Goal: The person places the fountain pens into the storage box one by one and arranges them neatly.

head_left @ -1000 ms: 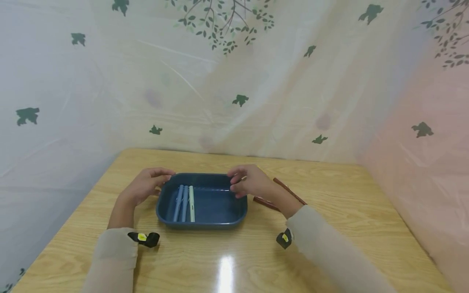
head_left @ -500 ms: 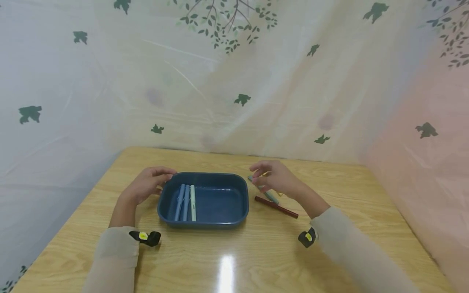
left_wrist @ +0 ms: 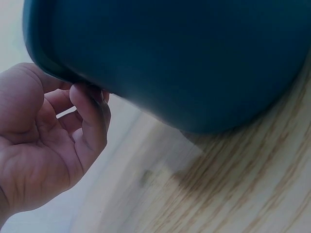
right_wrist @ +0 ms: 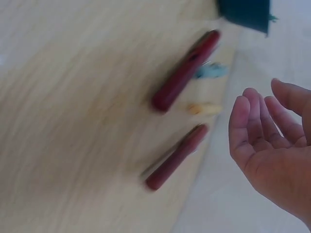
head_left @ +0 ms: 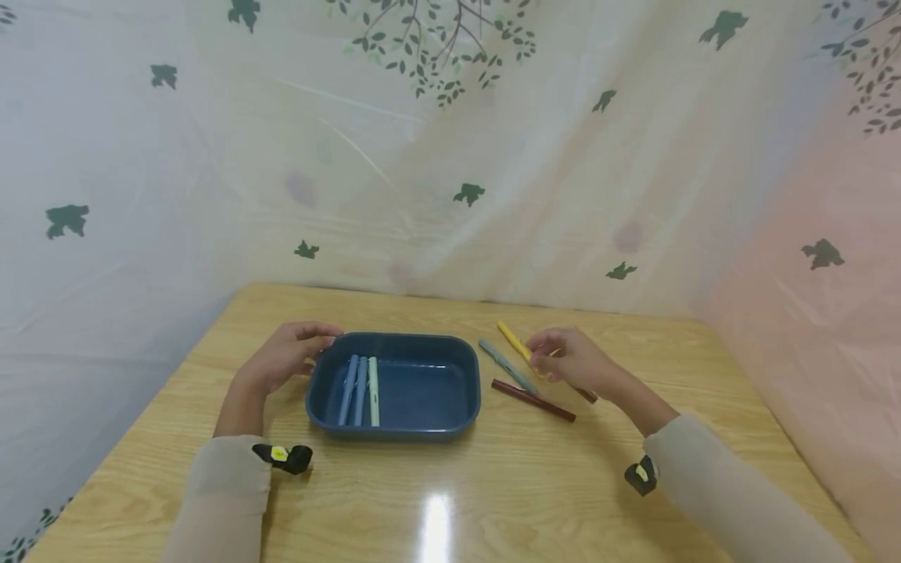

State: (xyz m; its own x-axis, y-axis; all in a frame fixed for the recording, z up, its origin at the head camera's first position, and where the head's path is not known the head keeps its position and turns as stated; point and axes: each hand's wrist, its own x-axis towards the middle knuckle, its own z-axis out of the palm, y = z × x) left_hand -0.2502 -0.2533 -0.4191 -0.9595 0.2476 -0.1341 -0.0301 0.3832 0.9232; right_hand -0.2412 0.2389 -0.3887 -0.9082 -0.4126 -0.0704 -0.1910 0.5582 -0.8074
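Observation:
A dark blue rectangular tray (head_left: 422,432) holds two blue pens (head_left: 348,391) and a pale green pen (head_left: 374,391), lying side by side at its left. My left hand (head_left: 285,356) grips the tray's far left corner; in the left wrist view its thumb and curled fingers meet at the rim. My right hand (head_left: 573,361) hovers beside a yellow pen (head_left: 512,338), fingers bent loosely with nothing between them. A grey-green pen (head_left: 503,363) and a dark red pen (head_left: 533,401) lie right of the tray. A second dark red pen (right_wrist: 176,158) is partly hidden beneath my right hand in the head view.
The wooden table (head_left: 394,508) reaches back to a hanging pale cloth (head_left: 394,195) printed with leaves and birds. Both sleeves carry small black wrist cameras.
My right hand has moved from the tray's right rim rightward over the loose pens, uncovering the grey-green and yellow ones. The left hand stays at the tray's corner.

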